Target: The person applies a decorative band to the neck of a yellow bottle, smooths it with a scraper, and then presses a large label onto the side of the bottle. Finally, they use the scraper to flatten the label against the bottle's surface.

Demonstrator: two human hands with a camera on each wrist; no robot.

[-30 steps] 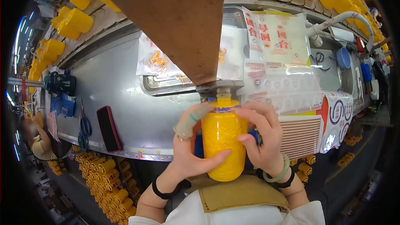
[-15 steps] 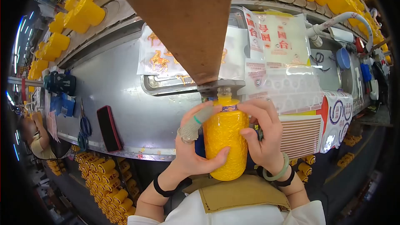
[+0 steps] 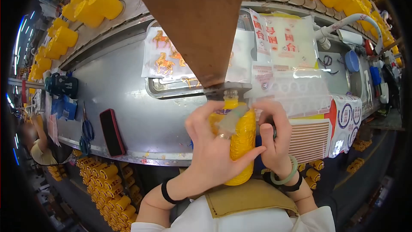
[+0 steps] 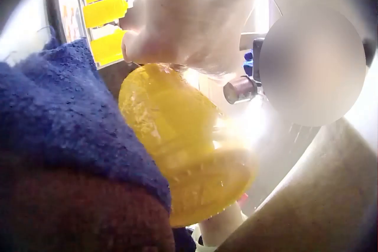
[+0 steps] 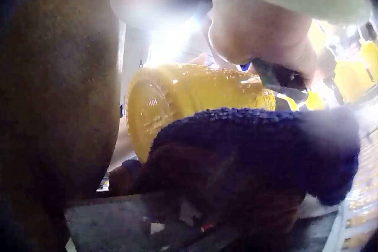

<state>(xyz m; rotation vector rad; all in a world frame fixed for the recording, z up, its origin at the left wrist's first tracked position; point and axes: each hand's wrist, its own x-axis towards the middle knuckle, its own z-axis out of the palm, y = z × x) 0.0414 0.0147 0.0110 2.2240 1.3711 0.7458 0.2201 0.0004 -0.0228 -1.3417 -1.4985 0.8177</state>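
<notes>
A yellow textured bottle (image 3: pixel 245 135) with a clear glass neck (image 3: pixel 231 96) lies lengthwise before the person, its neck end at a dark holder. Part of a purple patterned band (image 3: pixel 223 111) shows at its shoulder. My left hand (image 3: pixel 212 154) reaches across the bottle, bent fingers over its shoulder and thumb stretched past its right side. One left finger wears a whitish cover (image 3: pixel 231 120), blurred over the band. Bent fingers of my right hand (image 3: pixel 274 146) stand at the bottle's right shoulder; I cannot tell whether they grip it. Blue cloth (image 5: pixel 254 131) lies close by the bottle.
A broad brown beam (image 3: pixel 189 21) slants down to the holder. Trays with gold horse stickers (image 3: pixel 164 64) and printed sheets (image 3: pixel 285 38) lie behind. A phone (image 3: pixel 112 132) and scissors (image 3: pixel 87 131) lie left. Yellow containers (image 3: pixel 105 3) line the conveyor.
My left hand has moved right, across the bottle, its covered finger sweeping over the shoulder. The right hand's fingers have bent more, and its thumb has moved off the bottle. Conveyor containers have shifted right.
</notes>
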